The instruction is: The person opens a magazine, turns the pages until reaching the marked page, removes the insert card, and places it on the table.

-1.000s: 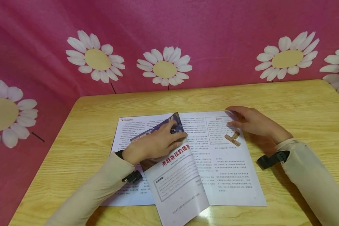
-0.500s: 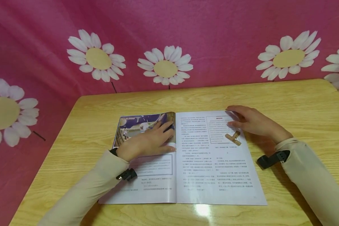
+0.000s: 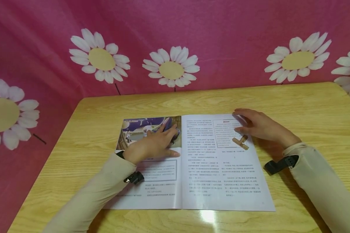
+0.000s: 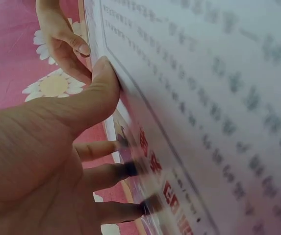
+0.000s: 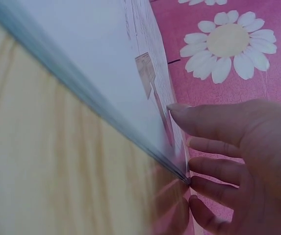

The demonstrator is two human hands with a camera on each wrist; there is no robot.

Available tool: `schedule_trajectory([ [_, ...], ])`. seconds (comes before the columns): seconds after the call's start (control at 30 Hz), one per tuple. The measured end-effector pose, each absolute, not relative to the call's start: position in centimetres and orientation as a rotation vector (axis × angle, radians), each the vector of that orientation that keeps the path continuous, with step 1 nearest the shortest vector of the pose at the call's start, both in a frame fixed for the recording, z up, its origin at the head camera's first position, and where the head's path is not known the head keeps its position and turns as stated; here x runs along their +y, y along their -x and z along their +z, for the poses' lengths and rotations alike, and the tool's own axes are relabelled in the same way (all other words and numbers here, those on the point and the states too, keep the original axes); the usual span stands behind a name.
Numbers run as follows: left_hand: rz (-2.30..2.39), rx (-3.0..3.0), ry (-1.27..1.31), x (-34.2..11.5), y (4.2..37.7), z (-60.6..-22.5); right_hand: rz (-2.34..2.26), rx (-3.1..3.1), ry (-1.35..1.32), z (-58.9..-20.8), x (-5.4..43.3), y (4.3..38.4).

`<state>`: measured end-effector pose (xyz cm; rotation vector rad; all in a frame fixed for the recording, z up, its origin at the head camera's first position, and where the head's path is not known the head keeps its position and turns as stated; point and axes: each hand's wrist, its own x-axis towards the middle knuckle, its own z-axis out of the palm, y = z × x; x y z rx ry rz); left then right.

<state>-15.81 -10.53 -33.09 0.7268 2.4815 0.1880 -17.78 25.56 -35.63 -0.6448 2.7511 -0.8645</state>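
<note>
An open magazine (image 3: pixel 204 200) lies flat, its spine running toward the person. Its left page has a colour picture (image 3: pixel 138 131) at the top and a boxed text below. My left hand (image 3: pixel 154 142) lies spread over that page, fingers fairly straight on the picture, thumb pointing to the spine. In the left wrist view its fingertips (image 4: pixel 125 169) touch the page near red lettering. My right hand (image 3: pixel 259 126) rests at the far right corner of the right page, thumb over the printed side. In the right wrist view its fingers (image 5: pixel 218 171) are gently bent along the page edge.
The magazine lies on a wood-grain table (image 3: pixel 84 129). Behind and to the left hangs a pink cloth (image 3: pixel 221 38) with large white daisies. A black strap (image 3: pixel 281 164) circles the right wrist and another strap (image 3: pixel 134 177) the left.
The page that the left hand was carrying over from the right has come down flat on the left side, showing its picture. The right hand has stayed at its corner.
</note>
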Motion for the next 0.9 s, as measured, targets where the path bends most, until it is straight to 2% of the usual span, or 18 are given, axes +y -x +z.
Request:
schedule_trajectory([
  [0.3, 0.139, 2.406, -0.785, -9.7, 15.3, -33.5, -0.890, 2.711, 0.610, -35.4, 25.4, 17.7],
  [0.9, 0.064, 2.392, -0.676, -7.9, 15.6, -32.8, -0.844, 2.735, 0.575, -35.4, 25.1, 18.0],
])
